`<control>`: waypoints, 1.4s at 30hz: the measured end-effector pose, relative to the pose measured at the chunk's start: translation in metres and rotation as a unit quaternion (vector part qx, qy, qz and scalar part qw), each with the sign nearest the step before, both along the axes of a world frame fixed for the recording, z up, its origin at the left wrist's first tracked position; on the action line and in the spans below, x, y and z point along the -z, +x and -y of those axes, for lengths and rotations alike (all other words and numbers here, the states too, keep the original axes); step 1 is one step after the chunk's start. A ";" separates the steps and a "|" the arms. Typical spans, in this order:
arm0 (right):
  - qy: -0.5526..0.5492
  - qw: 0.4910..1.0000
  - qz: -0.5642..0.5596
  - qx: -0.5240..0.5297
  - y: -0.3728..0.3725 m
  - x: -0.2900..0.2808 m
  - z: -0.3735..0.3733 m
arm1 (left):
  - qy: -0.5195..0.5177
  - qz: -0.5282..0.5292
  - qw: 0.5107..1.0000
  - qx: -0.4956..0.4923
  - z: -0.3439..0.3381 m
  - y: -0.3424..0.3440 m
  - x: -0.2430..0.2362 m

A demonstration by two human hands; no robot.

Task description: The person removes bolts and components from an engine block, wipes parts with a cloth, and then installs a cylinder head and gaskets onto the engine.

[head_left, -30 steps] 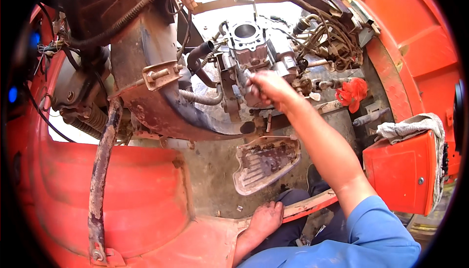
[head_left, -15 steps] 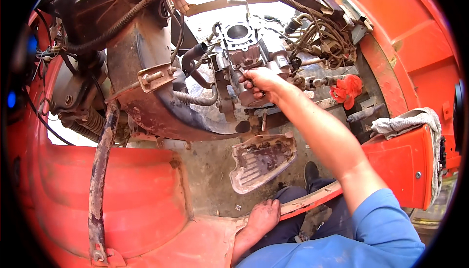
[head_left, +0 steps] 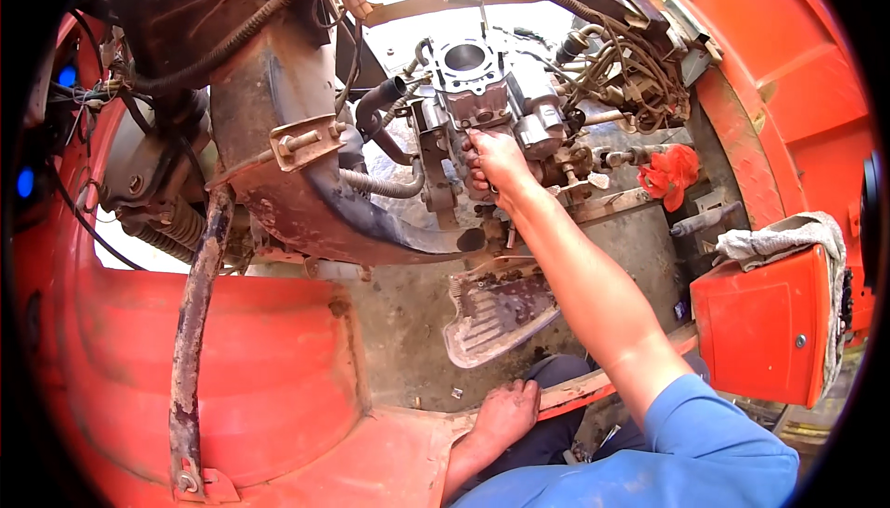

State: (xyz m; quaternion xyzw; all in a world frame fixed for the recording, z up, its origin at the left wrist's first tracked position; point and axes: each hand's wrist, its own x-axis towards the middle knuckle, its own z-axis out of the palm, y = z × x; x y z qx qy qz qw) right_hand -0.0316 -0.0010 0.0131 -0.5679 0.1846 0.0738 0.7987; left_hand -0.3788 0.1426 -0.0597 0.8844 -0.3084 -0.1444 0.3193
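My right hand (head_left: 499, 163) reaches across to an engine (head_left: 484, 105) with an open round cylinder bore on top. Its fingers are curled in against the engine's front, just below the cylinder block. Whatever they pinch is hidden or too small to name. My left hand (head_left: 508, 411) rests low in the view, with its fingers bent over the edge of a red body rail (head_left: 579, 395). A dirty ribbed tray-like cover (head_left: 501, 309) lies on the floor between the engine and my left hand, partly behind my right forearm.
Left of the engine, a thick dark frame beam (head_left: 278, 174) curves past a rubber hose (head_left: 385, 95). Tangled wiring (head_left: 640, 82) and a red cloth (head_left: 669, 177) are on the right. A grey rag (head_left: 788, 234) drapes over a red box (head_left: 765, 327). A rusty bar (head_left: 197, 332) stands at left.
My right hand has its fingers closer in against the engine block, and the forearm is straighter and covers more of the ribbed cover. My left hand stays on the rail. The view has shifted slightly.
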 end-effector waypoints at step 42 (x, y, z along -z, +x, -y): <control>-0.479 0.865 -0.055 -0.138 0.017 -0.049 0.089 | -0.011 -0.003 1.000 0.010 0.000 -0.003 0.007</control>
